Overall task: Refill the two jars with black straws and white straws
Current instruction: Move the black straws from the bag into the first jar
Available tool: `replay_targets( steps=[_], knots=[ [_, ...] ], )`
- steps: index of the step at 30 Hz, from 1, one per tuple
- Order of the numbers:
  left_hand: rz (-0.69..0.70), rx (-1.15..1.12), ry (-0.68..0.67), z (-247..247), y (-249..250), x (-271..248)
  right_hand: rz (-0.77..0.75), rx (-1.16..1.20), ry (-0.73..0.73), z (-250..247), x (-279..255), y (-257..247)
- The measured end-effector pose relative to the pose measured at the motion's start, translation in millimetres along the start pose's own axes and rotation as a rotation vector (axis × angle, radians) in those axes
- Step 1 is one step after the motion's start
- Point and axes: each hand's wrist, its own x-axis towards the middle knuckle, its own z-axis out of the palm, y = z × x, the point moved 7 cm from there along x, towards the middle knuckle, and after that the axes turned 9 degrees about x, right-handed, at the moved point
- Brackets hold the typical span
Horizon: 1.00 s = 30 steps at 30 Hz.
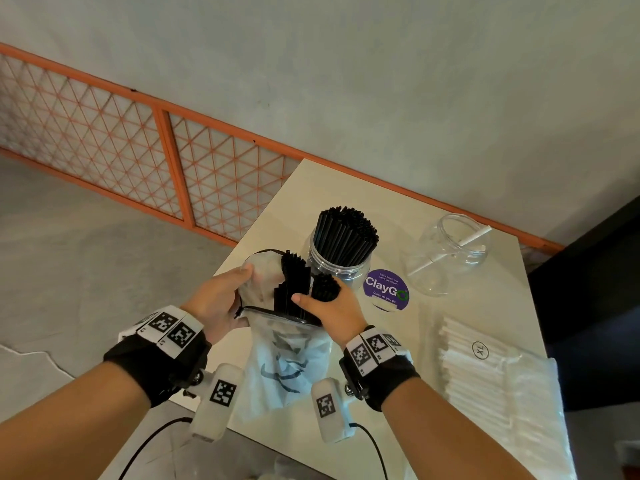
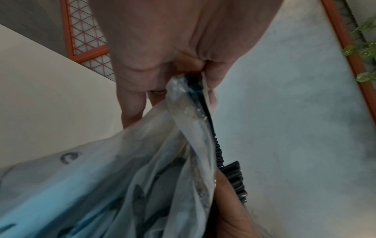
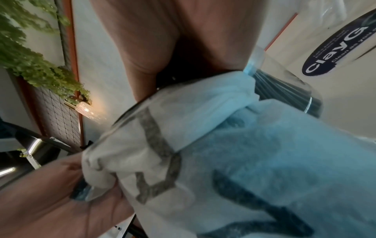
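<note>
A frosted zip bag (image 1: 284,355) (image 2: 114,182) (image 3: 234,153) with dark print stands upright over the table's near edge, black straws (image 1: 294,282) sticking out of its open mouth. My left hand (image 1: 221,299) grips the bag's rim (image 2: 189,90) on the left side. My right hand (image 1: 329,306) reaches into the mouth and grips a bundle of black straws (image 1: 323,287). Just behind stands a clear jar (image 1: 341,261) packed with black straws (image 1: 346,233). To the right a second clear jar (image 1: 450,254) holds a single white straw (image 1: 464,242).
A round purple ClayGo sticker (image 1: 386,289) (image 3: 337,51) lies on the cream table (image 1: 311,188). A pack of white straws (image 1: 485,372) in clear wrapping lies at the right edge. An orange lattice screen (image 1: 138,147) and grey wall run behind.
</note>
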Motion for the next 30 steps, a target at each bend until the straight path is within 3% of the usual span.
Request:
replay_targets(
  steps=[8, 15, 30],
  knots=[
    [0.019, -0.012, -0.013, 2, 6, 1, -0.047, 0.081, 0.104, -21, 3, -36],
    [0.031, -0.045, -0.009, 1, 6, 7, -0.093, 0.185, 0.062, -30, 9, -86],
    [0.068, -0.004, -0.009, -10, 11, 8, -0.193, 0.468, 0.116, -67, 21, -154]
  ],
)
